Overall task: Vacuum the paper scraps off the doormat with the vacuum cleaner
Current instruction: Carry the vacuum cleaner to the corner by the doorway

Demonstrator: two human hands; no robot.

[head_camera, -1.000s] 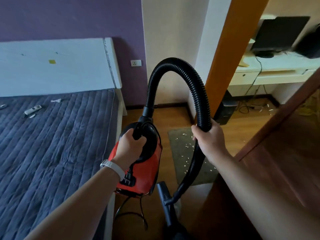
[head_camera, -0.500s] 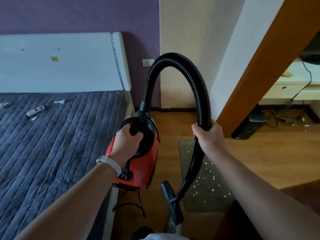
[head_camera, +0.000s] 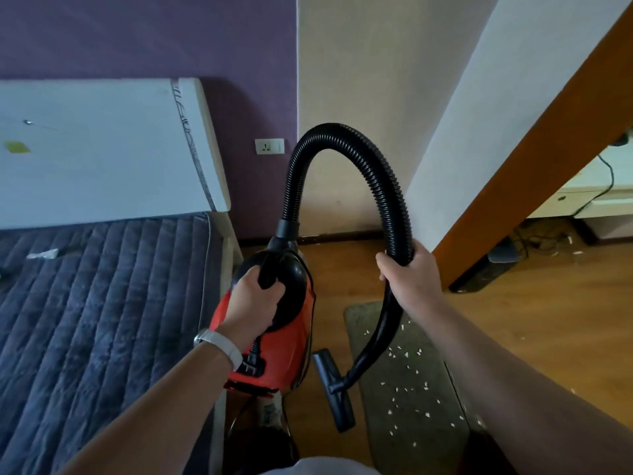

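Observation:
My left hand (head_camera: 255,296) grips the black carry handle of a red and black vacuum cleaner (head_camera: 274,347), held off the floor beside the bed. My right hand (head_camera: 409,274) is closed around its black ribbed hose (head_camera: 346,132), which arches up between the two hands. The hose runs down to a black floor nozzle (head_camera: 334,389), hanging just left of the grey-green doormat (head_camera: 428,406). Several white paper scraps (head_camera: 406,354) lie scattered across the mat.
A bed with a quilted grey cover (head_camera: 85,320) and white headboard (head_camera: 102,149) fills the left. A wall socket (head_camera: 269,146) sits on the purple wall. An orange-brown door frame (head_camera: 531,166) stands at right, with a white desk (head_camera: 596,197) and cables behind it. Wooden floor (head_camera: 548,320) surrounds the mat.
The view has shifted left and down, so the doormat now shows more fully under my right arm. Both hands keep their grips; the nozzle hangs closer to the mat's left edge.

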